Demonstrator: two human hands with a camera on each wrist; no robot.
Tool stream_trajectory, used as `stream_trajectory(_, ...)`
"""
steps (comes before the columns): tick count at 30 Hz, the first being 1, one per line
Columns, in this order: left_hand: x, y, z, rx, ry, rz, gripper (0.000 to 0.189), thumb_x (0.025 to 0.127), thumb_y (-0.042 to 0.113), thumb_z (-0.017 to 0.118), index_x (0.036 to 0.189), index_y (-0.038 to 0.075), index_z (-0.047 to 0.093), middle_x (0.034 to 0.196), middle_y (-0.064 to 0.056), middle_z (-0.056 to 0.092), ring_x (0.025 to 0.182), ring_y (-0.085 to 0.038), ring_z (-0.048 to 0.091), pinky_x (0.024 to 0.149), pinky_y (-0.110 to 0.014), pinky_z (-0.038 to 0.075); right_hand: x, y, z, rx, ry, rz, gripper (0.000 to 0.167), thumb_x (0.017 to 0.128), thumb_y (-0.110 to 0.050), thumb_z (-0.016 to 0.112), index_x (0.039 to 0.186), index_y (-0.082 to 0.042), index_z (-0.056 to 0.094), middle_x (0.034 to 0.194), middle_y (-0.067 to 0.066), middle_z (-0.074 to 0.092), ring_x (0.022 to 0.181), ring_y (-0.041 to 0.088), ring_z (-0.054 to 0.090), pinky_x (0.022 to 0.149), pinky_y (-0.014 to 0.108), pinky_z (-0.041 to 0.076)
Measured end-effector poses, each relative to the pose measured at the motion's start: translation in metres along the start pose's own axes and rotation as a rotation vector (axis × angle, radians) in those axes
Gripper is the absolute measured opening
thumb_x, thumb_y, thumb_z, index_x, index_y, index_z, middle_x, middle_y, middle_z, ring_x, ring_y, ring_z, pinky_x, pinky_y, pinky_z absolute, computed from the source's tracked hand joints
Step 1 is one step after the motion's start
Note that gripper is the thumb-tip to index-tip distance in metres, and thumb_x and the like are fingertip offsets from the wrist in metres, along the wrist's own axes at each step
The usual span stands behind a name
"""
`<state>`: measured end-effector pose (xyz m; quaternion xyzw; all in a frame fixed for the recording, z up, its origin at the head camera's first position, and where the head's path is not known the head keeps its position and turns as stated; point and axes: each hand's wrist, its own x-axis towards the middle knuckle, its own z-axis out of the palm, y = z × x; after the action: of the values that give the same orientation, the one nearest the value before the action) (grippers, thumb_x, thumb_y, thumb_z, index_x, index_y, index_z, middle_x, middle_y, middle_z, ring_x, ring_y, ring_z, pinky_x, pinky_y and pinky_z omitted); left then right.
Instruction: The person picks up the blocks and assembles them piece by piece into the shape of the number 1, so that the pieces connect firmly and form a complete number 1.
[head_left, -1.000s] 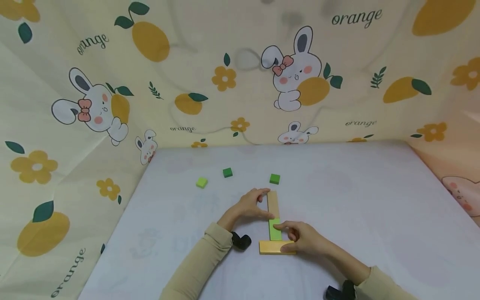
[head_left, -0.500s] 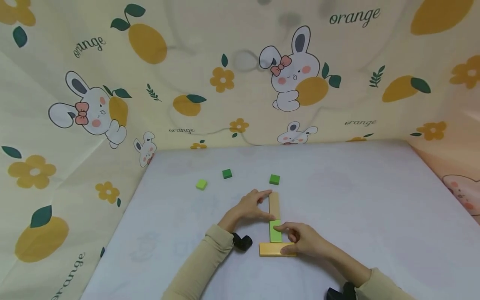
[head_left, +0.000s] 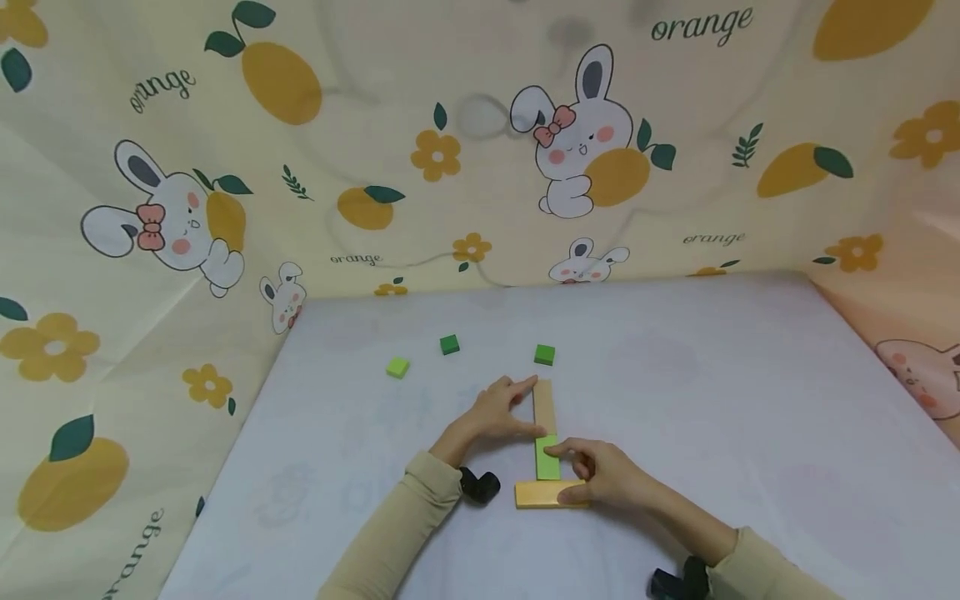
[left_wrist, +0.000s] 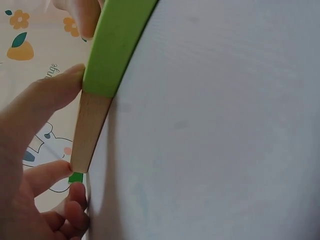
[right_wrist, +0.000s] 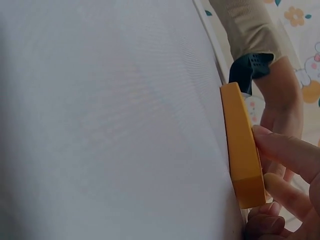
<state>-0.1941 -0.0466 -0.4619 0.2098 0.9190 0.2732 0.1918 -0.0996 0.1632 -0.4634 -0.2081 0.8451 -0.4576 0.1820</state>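
Note:
On the white table, a plain wooden block (head_left: 543, 407), a light green block (head_left: 547, 467) and a yellow block (head_left: 534, 495) lie end to end in a T shape, the yellow one crosswise at the near end. My left hand (head_left: 497, 412) holds the plain block lengthwise: index fingertip at its far end, thumb where it meets the green block. My right hand (head_left: 611, 477) has its index fingertip on the green block and its thumb on the yellow block's right part. The left wrist view shows the green block (left_wrist: 117, 47) touching the plain one (left_wrist: 90, 132).
Beyond the row lie a dark green block (head_left: 544, 355), another dark green block (head_left: 449, 344) and a small lime block (head_left: 397, 367). A patterned cloth (head_left: 465, 192) hangs along the table's back and sides. Black wrist devices (head_left: 480, 486) sit close to the tabletop.
The head view has shifted slightly. Both hands keep their places on the row of blocks, and no block visibly moves against the others.

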Motion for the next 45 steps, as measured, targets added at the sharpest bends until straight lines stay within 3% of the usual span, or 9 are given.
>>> stream_trajectory(7, 0.000, 0.002, -0.004, -0.049, -0.001, 0.024, 0.085, 0.079, 0.044, 0.076, 0.150, 0.027, 0.033, 0.099, -0.003, 0.045, 0.085, -0.013, 0.039, 0.071, -0.022, 0.031, 0.001, -0.001, -0.001, -0.024, 0.021, -0.006, 0.058, 0.074, -0.021, 0.082, 0.125, -0.002, 0.061, 0.067, -0.006, 0.040, 0.060, -0.002, 0.035, 0.056, 0.017, 0.033)
stream_trajectory(12, -0.002, 0.005, -0.003, -0.089, 0.006, 0.095, 0.076, 0.083, 0.036, 0.075, 0.148, 0.020, 0.040, 0.099, -0.006, 0.049, 0.082, -0.011, 0.038, 0.069, -0.019, 0.032, 0.000, -0.002, 0.001, -0.044, 0.036, -0.015, 0.056, 0.074, -0.019, 0.081, 0.123, -0.002, 0.061, 0.068, -0.003, 0.043, 0.060, -0.002, 0.035, 0.056, 0.017, 0.032)
stream_trajectory(18, -0.007, 0.005, 0.001, -0.105, 0.069, 0.181, 0.061, 0.086, 0.027, 0.072, 0.140, 0.010, 0.051, 0.097, -0.011, 0.055, 0.080, -0.011, 0.042, 0.069, -0.018, 0.033, -0.003, -0.002, 0.002, -0.032, 0.050, -0.055, 0.051, 0.075, -0.016, 0.080, 0.120, -0.001, 0.061, 0.068, 0.000, 0.045, 0.060, -0.003, 0.036, 0.054, 0.017, 0.033)
stream_trajectory(24, -0.017, 0.006, 0.005, -0.153, 0.114, 0.236, 0.046, 0.087, 0.019, 0.070, 0.130, 0.005, 0.060, 0.094, -0.013, 0.060, 0.079, -0.013, 0.047, 0.069, -0.016, 0.036, -0.003, 0.003, -0.003, 0.035, 0.052, -0.078, 0.045, 0.077, -0.015, 0.077, 0.116, 0.002, 0.063, 0.069, 0.003, 0.048, 0.061, -0.002, 0.039, 0.055, 0.017, 0.036)
stream_trajectory(30, -0.036, 0.006, 0.011, -0.196, 0.125, 0.293, 0.042, 0.088, 0.012, 0.068, 0.128, 0.002, 0.061, 0.092, -0.015, 0.060, 0.075, -0.012, 0.048, 0.066, -0.014, 0.037, 0.004, 0.007, -0.011, 0.060, 0.066, -0.059, 0.031, 0.081, -0.013, 0.074, 0.108, 0.001, 0.064, 0.070, -0.002, 0.046, 0.061, -0.002, 0.040, 0.055, 0.017, 0.036)
stream_trajectory(39, -0.061, 0.010, 0.022, -0.273, 0.034, 0.277, 0.043, 0.086, 0.013, 0.070, 0.127, 0.004, 0.062, 0.092, -0.012, 0.059, 0.076, -0.009, 0.047, 0.067, -0.014, 0.038, 0.015, 0.005, -0.029, 0.033, 0.114, -0.059, 0.023, 0.083, -0.009, 0.072, 0.102, 0.002, 0.064, 0.069, -0.001, 0.048, 0.060, -0.001, 0.040, 0.054, 0.017, 0.035)
stream_trajectory(45, -0.077, 0.013, 0.030, -0.250, -0.043, 0.209, 0.047, 0.081, 0.022, 0.077, 0.125, 0.012, 0.065, 0.091, -0.002, 0.055, 0.075, -0.002, 0.040, 0.067, -0.011, 0.035, 0.027, 0.012, -0.038, -0.038, 0.134, -0.064, 0.022, 0.084, -0.010, 0.071, 0.102, 0.001, 0.064, 0.070, -0.001, 0.050, 0.061, 0.000, 0.041, 0.055, 0.017, 0.036)
